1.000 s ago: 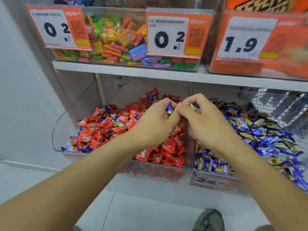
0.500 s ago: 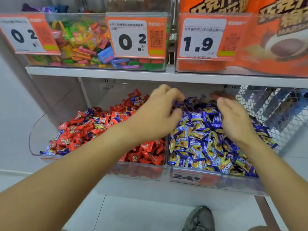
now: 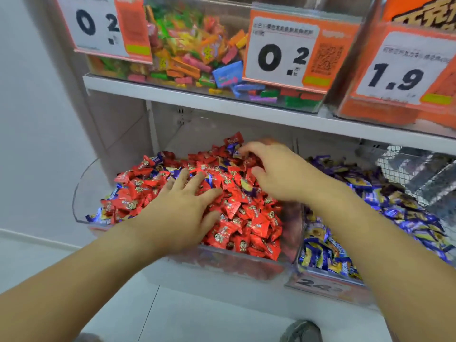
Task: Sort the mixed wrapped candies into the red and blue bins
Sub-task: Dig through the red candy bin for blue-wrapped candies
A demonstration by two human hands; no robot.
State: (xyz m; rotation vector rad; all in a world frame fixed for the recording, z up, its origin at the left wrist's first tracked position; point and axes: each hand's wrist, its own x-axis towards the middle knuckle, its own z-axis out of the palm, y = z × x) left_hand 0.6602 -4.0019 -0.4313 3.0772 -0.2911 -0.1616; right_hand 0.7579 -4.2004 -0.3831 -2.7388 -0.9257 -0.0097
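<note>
Red wrapped candies [image 3: 237, 213] fill the clear bin on the left [image 3: 81, 193], with a few blue wrapped ones [image 3: 232, 148] mixed in at its far end and along its left edge. The left hand [image 3: 182, 211] lies flat on the red pile, fingers spread and straight, its grip apart and holding nothing. The right hand [image 3: 278, 169] reaches across to the far part of the same bin, fingers curled down into the candies near a blue one; whether its grip has closed on a piece I cannot tell. The right bin [image 3: 328, 287] holds blue and yellow wrapped candies [image 3: 394, 208]. On the shelf [image 3: 222, 104] above stand a bin of multicoloured sweets [image 3: 197, 58] and orange price tags [image 3: 291, 50].
</note>
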